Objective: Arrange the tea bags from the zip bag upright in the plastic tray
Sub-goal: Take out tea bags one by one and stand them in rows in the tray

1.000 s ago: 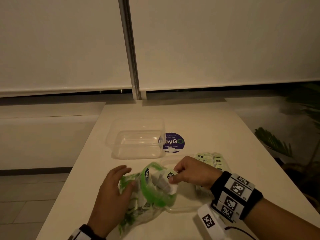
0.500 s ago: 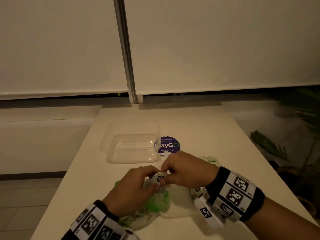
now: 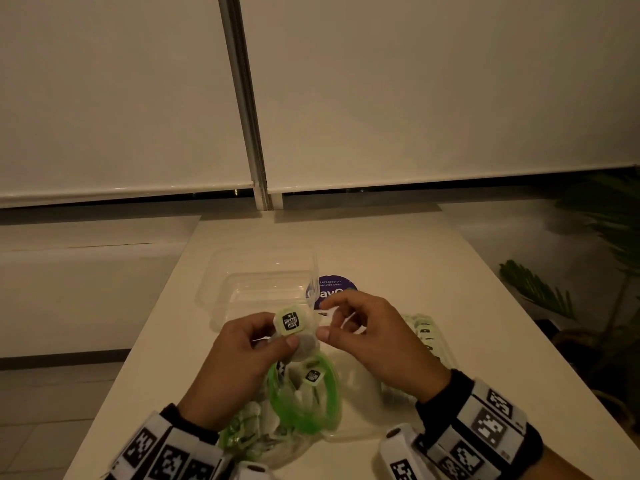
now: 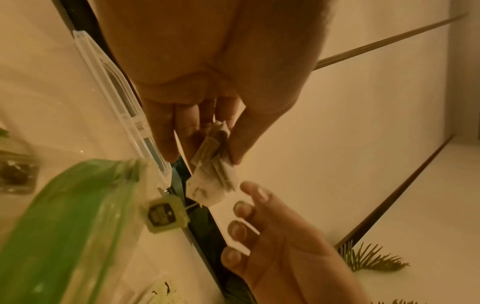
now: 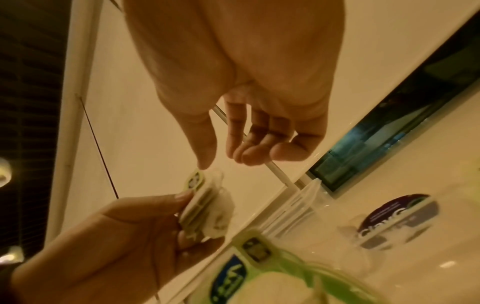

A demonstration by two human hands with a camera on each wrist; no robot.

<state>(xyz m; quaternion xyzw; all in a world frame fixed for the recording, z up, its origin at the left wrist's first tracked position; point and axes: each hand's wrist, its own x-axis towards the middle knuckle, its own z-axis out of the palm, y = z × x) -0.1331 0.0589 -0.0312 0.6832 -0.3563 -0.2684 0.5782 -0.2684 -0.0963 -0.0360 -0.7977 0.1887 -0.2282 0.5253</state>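
Note:
My left hand [image 3: 277,337] pinches a small stack of tea bags [image 3: 292,327] with a green tag, lifted above the table. The same stack [image 4: 213,164] sits between thumb and fingers in the left wrist view. My right hand [image 3: 323,318] hovers just right of it, fingers loosely curled and holding nothing; in the right wrist view its thumb tip [image 5: 203,162] touches the top of the stack [image 5: 205,205]. The green-rimmed zip bag [image 3: 304,410] lies open below with more tea bags inside. A shallow clear tray [image 3: 363,434] lies under my right wrist, with a row of tea bags [image 3: 424,332] at its right side.
A deeper clear plastic container [image 3: 256,268] stands empty behind my hands. A round purple sticker [image 3: 332,289] is on the table to its right. The white table ends at a window with blinds; plant leaves [image 3: 536,289] are off the right edge.
My left hand left the zip bag and took the tea bags my right hand pulled out. Both hands rose above the bag, and the right hand's fingers came off the stack.

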